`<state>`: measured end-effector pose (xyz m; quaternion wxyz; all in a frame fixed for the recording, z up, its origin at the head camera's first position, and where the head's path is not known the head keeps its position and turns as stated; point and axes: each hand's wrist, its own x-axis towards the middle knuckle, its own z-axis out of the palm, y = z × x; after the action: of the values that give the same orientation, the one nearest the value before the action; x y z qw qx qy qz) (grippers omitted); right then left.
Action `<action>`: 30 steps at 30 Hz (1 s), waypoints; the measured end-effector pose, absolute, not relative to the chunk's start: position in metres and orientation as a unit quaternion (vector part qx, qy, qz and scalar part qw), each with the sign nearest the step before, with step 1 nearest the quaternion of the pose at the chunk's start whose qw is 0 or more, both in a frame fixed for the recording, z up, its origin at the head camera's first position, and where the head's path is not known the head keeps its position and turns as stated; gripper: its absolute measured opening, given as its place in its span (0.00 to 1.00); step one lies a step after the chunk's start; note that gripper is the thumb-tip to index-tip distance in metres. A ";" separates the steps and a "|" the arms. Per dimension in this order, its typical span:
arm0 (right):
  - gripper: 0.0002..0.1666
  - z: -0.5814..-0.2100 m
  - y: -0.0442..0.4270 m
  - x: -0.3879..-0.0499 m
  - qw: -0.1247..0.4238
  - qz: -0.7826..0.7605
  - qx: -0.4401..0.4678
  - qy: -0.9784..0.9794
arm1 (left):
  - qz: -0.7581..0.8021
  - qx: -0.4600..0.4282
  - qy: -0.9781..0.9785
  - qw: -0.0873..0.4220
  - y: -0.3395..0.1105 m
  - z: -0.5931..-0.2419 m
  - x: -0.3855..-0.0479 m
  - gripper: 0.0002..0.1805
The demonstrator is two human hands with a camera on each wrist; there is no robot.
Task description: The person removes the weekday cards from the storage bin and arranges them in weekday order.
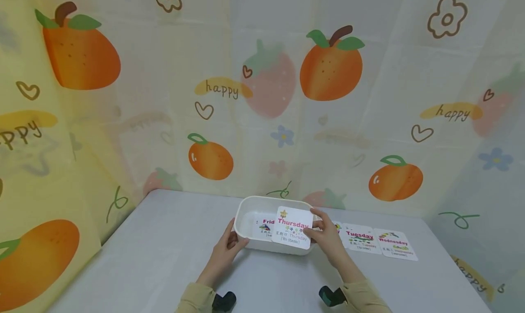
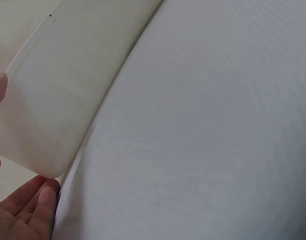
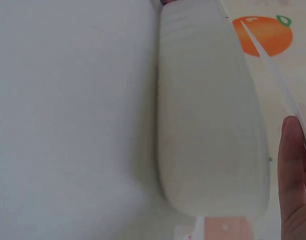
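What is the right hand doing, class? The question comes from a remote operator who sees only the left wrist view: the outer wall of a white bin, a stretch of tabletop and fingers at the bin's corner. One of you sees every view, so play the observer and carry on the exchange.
Observer: The right hand is pinching the Thursday card by its edge.
Operator: I only get the outside of the white bin. Is there anything inside it?
Observer: Yes, the head view shows the Friday card inside, its right part hidden behind the Thursday card.
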<state>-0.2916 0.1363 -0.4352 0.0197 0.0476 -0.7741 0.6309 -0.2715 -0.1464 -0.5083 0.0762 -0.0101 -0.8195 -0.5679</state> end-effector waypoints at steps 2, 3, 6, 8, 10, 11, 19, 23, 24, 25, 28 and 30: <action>0.37 -0.439 0.142 -0.286 0.014 0.637 0.039 -0.770 | -0.566 -0.008 -0.821 0.077 -0.147 -0.509 -0.272 0.45; 0.37 -0.441 0.145 -0.283 0.010 0.641 0.036 -0.767 | -0.566 -0.006 -0.821 0.077 -0.146 -0.509 -0.272 0.45; 0.37 -0.446 0.154 -0.276 -0.006 0.649 0.028 -0.760 | -0.566 -0.006 -0.821 0.078 -0.146 -0.509 -0.271 0.44; 0.37 -0.448 0.161 -0.271 -0.020 0.650 0.028 -0.759 | -0.564 -0.006 -0.822 0.077 -0.145 -0.509 -0.271 0.44; 0.37 -0.450 0.168 -0.266 -0.037 0.653 0.032 -0.756 | -0.563 -0.006 -0.823 0.078 -0.145 -0.509 -0.271 0.44; 0.38 -0.451 0.172 -0.264 -0.046 0.653 0.033 -0.756 | -0.562 -0.006 -0.823 0.079 -0.145 -0.509 -0.271 0.44; 0.39 -0.461 0.202 -0.250 -0.112 0.652 0.043 -0.748 | -0.559 -0.001 -0.825 0.078 -0.145 -0.508 -0.272 0.45; 0.40 -0.464 0.212 -0.246 -0.133 0.648 0.052 -0.748 | -0.561 -0.004 -0.824 0.077 -0.146 -0.507 -0.271 0.44; 0.40 -0.464 0.214 -0.245 -0.137 0.644 0.055 -0.751 | -0.563 -0.004 -0.823 0.077 -0.146 -0.507 -0.271 0.43; 0.40 -0.465 0.217 -0.244 -0.143 0.640 0.059 -0.753 | -0.563 -0.005 -0.823 0.076 -0.146 -0.507 -0.271 0.43; 0.40 -0.465 0.225 -0.242 -0.164 0.630 0.081 -0.755 | -0.562 -0.005 -0.823 0.075 -0.145 -0.507 -0.270 0.42; 0.40 -0.466 0.231 -0.241 -0.178 0.623 0.097 -0.755 | -0.563 -0.004 -0.823 0.074 -0.145 -0.506 -0.270 0.42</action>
<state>-0.2406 0.2310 -0.4659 -0.1777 0.0971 -0.7553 0.6233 -0.2700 -0.1450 -0.5063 0.0740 -0.0043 -0.8228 -0.5635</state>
